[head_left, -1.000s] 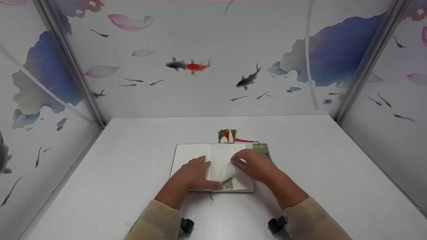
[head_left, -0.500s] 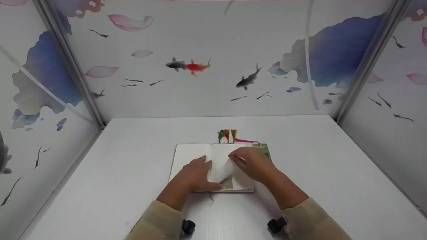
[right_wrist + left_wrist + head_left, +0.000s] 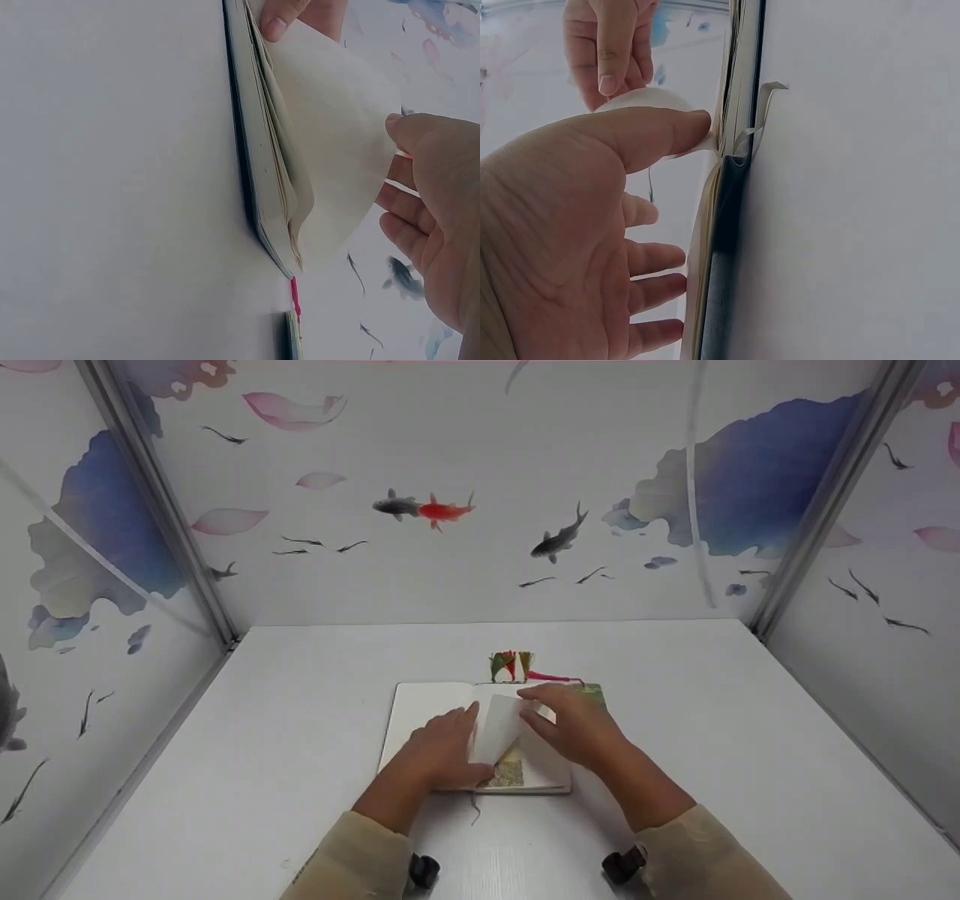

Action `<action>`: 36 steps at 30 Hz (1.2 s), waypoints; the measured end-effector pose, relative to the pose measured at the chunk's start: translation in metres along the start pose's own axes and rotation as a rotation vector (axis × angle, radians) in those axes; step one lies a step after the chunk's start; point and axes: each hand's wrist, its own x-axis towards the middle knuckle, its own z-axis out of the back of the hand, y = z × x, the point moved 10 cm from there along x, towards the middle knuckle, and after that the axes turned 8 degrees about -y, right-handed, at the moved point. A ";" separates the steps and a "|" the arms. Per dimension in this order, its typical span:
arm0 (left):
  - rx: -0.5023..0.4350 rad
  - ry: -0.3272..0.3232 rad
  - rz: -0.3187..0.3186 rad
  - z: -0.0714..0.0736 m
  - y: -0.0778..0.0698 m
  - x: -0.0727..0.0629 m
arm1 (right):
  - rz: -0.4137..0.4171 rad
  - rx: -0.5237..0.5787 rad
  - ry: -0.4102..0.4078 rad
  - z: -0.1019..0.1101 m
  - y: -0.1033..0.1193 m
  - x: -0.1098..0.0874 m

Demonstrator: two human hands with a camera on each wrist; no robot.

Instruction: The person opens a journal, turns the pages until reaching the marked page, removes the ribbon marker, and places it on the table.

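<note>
An open notebook (image 3: pixel 424 701) lies in the middle of the table, with one leaf (image 3: pixel 496 724) of its right side raised and curving left. My left hand (image 3: pixel 435 754) is spread over the left page near the fold. Its thumb (image 3: pixel 682 131) presses at the foot of the raised leaf. At that leaf's free edge is my right hand (image 3: pixel 581 727), thumb and forefinger apart, touching the paper. Beneath the leaf shows a patterned olive-coloured picture or card (image 3: pixel 506 774); the leaf covers part of it.
Green, red and gold tassels (image 3: pixel 510 664) stick out past the notebook's top edge. A green card (image 3: pixel 594 694) with a pink tassel (image 3: pixel 551 676) lies at its right, partly behind my right hand. A thin ribbon (image 3: pixel 475 810) hangs from the spine. Printed walls enclose the white table (image 3: pixel 300 682).
The leaf has risen and swung left, showing more of the olive picture. My right hand's pinch on its edge has loosened, thumb and forefinger spreading. My left hand has stayed nearly still.
</note>
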 end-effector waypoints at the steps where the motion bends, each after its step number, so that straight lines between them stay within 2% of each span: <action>1: -0.006 -0.012 0.004 0.001 0.000 0.001 | 0.002 -0.005 -0.008 0.001 0.000 0.000; 7: -0.067 -0.114 0.004 0.012 -0.001 0.003 | 0.046 -0.042 -0.043 0.004 0.002 0.002; 10: -0.074 -0.141 -0.014 0.015 -0.003 0.003 | 0.053 -0.041 -0.042 0.005 0.002 0.003; 19: 0.015 -0.224 -0.067 0.029 -0.012 0.003 | 0.036 -0.043 -0.023 0.001 -0.004 0.003; 24: 0.060 -0.294 -0.096 0.038 -0.014 0.002 | -0.002 -0.052 0.039 -0.006 -0.007 0.003; 29: 0.092 -0.283 -0.142 0.039 -0.019 0.000 | -0.063 -0.029 0.122 -0.018 -0.014 0.001; 36: 0.074 -0.193 -0.203 0.031 -0.023 -0.001 | -0.061 -0.049 0.203 -0.028 -0.023 -0.001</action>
